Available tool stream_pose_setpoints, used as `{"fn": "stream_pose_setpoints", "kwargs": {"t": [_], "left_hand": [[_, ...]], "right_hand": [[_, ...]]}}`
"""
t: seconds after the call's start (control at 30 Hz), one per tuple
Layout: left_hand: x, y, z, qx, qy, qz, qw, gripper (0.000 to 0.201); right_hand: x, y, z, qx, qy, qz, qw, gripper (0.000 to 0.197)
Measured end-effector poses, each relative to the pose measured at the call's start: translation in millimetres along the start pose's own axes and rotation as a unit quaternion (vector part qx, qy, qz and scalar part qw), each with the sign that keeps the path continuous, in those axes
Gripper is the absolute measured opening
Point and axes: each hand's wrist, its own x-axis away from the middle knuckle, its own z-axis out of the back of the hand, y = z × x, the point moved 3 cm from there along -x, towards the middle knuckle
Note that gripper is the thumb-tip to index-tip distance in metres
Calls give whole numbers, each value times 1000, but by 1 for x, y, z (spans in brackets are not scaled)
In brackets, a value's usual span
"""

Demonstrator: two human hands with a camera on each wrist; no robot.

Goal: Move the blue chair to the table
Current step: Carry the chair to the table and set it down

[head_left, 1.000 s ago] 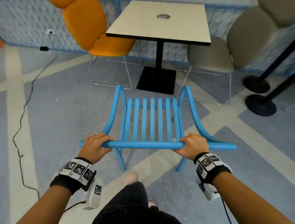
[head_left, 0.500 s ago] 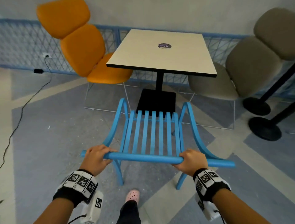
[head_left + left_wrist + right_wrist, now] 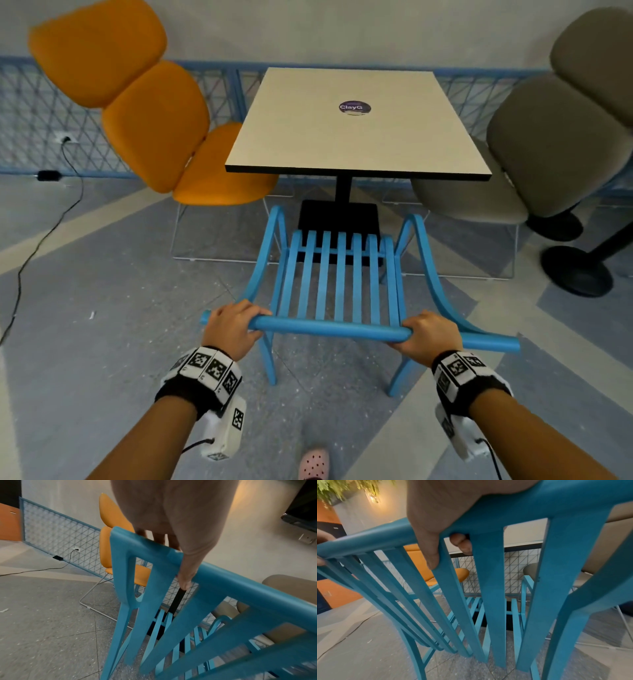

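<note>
Far left, a black cable runs across the floor from a wall socket. Next to it stands an orange chair, its seat reaching just under the left edge of the table. The table is square and pale, with a dark rim, on a black post and a flat black base; a round purple sticker sits on its far half.

The blue chair is directly in front of the table, facing it, with its front slats over the near part of the base and its two armrests curving up on either side. In the head view the seat front stops short of the table's near edge.

The person stands behind it, both hands on the round top rail of the backrest. The left hand is near the rail's left end, fingers curled over the top and thumb wrapped under; the left wrist view shows the thumb pressed across the rail. The right hand grips further along, leaving the rail's right end sticking out past it; in the right wrist view the thumb lies down a back slat and fingertips hook round from behind. Both wrists wear bands with black-and-white markers.

A pink shoe shows between the arms, on the grey floor. To the right of the table stands a grey chair, and beyond it two round black bases on the floor.
</note>
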Motion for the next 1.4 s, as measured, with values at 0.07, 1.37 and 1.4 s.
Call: {"fn": "stream_pose_setpoints", "kwargs": {"t": [0.07,1.37,1.4], "left_hand": [[-11,1,-5,-25,-24,-3,999,31],[-55,25,-22,6,-59,29,998,83],[-53,25,-23,15,-47,22,999,78]], "right_hand": [[-8,-1,6,-17,-8,-20,1000,37],[-53,36,24,-66,-93,-40,993,87],[-49,37,22,-75,-79,-39,993,81]]}}
